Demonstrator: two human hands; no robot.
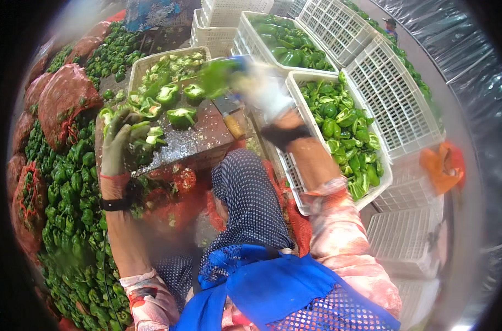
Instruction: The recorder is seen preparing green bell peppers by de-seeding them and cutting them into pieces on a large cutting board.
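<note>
My left hand (117, 140), in a pale, dirty work glove, is at the left of a wet cutting board (190, 138). Its fingers are apart and bent beside a cut green pepper piece (154, 135). My right hand (264, 91), gloved and smeared by motion, is beyond the board's right side with a blurred green pepper (218, 77) at its fingers. On the board sit cut green bell peppers, one hollowed half (181, 117) near the middle. A knife with a yellowish handle (232, 126) rests at the board's right, its blade partly hidden.
Right of me, a white crate (384, 165) holds cut green peppers; another white crate (237, 41) of peppers stands behind it. A tray (137, 69) of pepper scraps is beyond the board. Whole peppers (68, 204) and red mesh sacks (68, 102) crowd the left. Empty crates (391, 94) stand farther right.
</note>
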